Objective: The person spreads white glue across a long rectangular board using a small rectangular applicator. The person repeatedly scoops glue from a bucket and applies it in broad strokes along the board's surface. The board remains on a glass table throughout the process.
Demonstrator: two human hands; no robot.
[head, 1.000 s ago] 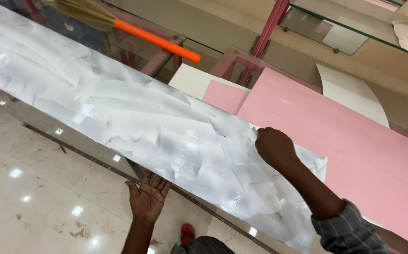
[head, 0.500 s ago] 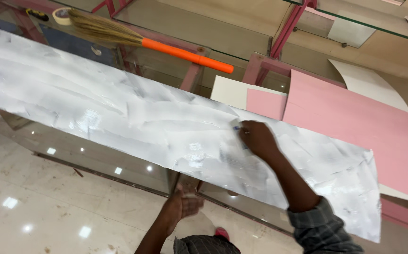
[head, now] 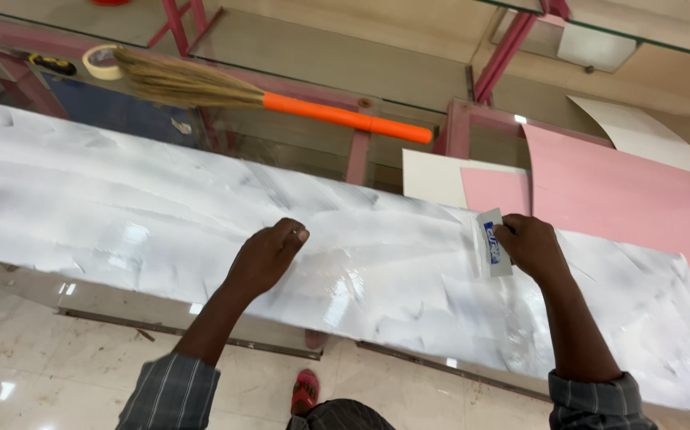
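A long white, wrinkled film sheet (head: 122, 207) lies across a glass counter. My left hand (head: 269, 256) rests on the sheet near its middle with the fingers curled into a loose fist, holding nothing. My right hand (head: 532, 243) grips a small flat white scraper card with a blue mark (head: 492, 243), pressed upright against the sheet to the right of my left hand.
A broom with an orange handle (head: 337, 118) lies on the glass counter (head: 297, 151) behind the sheet, beside a roll of tape (head: 99, 62). Pink boards (head: 623, 191) and white boards (head: 639, 139) lie at the right. Pink metal frames (head: 504, 56) stand behind. A red slipper (head: 305, 392) shows on the tiled floor.
My left hand has come up from below the counter edge onto the sheet. My right hand has slid right along the sheet, and the scraper card now shows in it.
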